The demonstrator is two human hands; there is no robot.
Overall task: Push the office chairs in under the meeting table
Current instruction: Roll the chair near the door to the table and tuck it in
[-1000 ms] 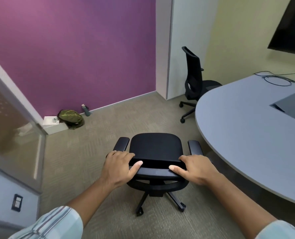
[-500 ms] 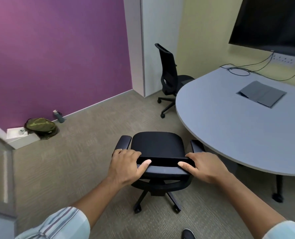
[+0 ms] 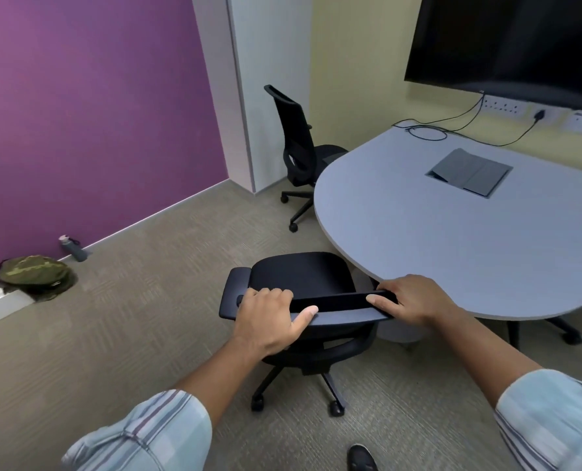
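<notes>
The chair [image 3: 300,283] has rolled up to the counter [image 3: 452,246]; both hands [image 3: 269,317] [image 3: 415,297] clasp its backrest. Push straight, armrests clearing underneath.

Bright even indoor light, soft shadows (edges bowed, slightly blurred).

The near chair [image 3: 300,280] has a matt black cloth seat, the table [image 3: 452,239] a smooth matt grey top, the floor [image 3: 130,317] rough carpet.
</notes>
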